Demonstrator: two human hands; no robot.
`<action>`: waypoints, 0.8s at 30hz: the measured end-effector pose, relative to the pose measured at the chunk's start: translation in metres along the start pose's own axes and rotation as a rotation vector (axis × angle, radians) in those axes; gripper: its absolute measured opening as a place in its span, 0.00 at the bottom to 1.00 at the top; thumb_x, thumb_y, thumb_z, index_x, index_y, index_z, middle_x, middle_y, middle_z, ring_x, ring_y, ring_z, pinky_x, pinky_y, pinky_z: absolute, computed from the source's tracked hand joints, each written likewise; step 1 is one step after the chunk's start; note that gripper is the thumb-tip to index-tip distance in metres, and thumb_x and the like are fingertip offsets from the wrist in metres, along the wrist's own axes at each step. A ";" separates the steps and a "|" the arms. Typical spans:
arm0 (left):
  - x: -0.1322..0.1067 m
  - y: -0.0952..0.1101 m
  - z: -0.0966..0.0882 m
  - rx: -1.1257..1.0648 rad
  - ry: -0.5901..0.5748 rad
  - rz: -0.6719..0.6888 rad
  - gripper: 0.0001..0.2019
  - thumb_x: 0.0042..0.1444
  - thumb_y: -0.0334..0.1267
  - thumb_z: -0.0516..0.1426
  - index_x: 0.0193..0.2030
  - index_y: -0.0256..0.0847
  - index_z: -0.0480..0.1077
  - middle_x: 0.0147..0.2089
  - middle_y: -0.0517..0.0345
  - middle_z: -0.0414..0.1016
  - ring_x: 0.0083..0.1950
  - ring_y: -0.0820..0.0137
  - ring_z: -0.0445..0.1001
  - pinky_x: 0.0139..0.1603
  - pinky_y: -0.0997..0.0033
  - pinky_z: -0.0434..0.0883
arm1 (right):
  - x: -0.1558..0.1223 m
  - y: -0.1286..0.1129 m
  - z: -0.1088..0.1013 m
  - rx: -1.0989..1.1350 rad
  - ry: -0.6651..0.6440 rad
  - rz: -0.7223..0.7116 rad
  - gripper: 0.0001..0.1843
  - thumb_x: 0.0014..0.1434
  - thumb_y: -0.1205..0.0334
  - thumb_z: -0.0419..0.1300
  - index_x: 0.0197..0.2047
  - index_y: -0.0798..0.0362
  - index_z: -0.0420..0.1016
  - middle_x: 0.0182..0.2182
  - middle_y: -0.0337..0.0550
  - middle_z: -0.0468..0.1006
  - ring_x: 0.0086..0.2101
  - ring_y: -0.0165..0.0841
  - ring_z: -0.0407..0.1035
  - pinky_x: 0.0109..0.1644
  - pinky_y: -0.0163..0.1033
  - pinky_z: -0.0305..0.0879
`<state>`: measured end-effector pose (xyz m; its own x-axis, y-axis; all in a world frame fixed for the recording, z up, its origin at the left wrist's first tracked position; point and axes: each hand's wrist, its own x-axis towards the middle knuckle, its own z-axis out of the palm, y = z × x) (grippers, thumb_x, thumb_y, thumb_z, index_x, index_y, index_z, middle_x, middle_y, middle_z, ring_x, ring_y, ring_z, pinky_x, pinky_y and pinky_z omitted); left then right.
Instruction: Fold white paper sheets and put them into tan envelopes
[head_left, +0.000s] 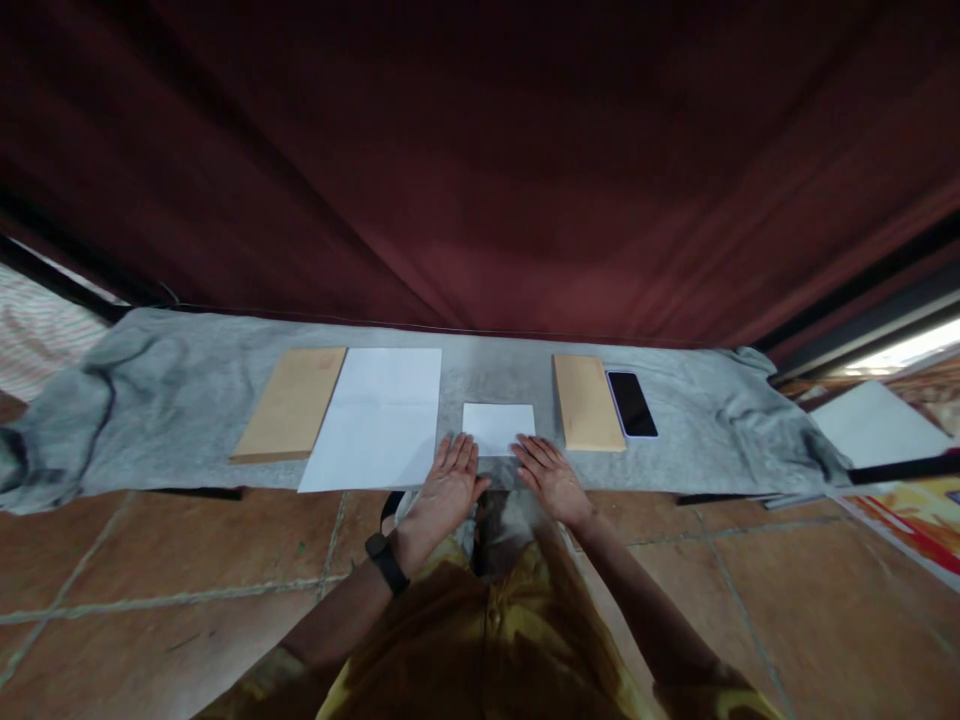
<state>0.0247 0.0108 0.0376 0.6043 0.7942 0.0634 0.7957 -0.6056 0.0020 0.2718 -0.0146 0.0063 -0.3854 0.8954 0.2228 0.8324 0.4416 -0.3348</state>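
Observation:
A small white rectangle of paper (498,422) lies flat on the grey cloth in front of me; whether it is folded I cannot tell. My left hand (452,475) rests palm down with fingers stretched out, its fingertips at the paper's left edge. On the other side, my right hand (551,475) also lies flat, fingers extended over the paper's right corner. Just left of my left hand is a larger sheet of white paper (382,415). Right of the small paper is a stack of narrow brown envelopes (589,403).
Larger brown envelopes (292,405) are stacked left of the white sheet. A phone (633,404) with a dark screen lies beside the narrow envelopes. The grey cloth (180,400) covers a long narrow surface. Behind it hangs a dark red curtain (480,200). Below is a tiled floor (247,540).

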 end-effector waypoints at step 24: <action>0.055 0.003 0.010 0.008 -0.031 -0.230 0.30 0.70 0.43 0.45 0.69 0.19 0.61 0.72 0.27 0.60 0.75 0.50 0.58 0.76 0.48 0.48 | 0.028 0.000 0.004 0.007 0.099 0.173 0.22 0.72 0.61 0.52 0.66 0.52 0.70 0.67 0.49 0.68 0.67 0.42 0.60 0.69 0.52 0.61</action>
<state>0.0608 0.0536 0.0313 0.4078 0.9126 0.0311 0.9129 -0.4081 0.0046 0.2596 0.0103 0.0090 -0.1953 0.9484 0.2497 0.8798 0.2819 -0.3827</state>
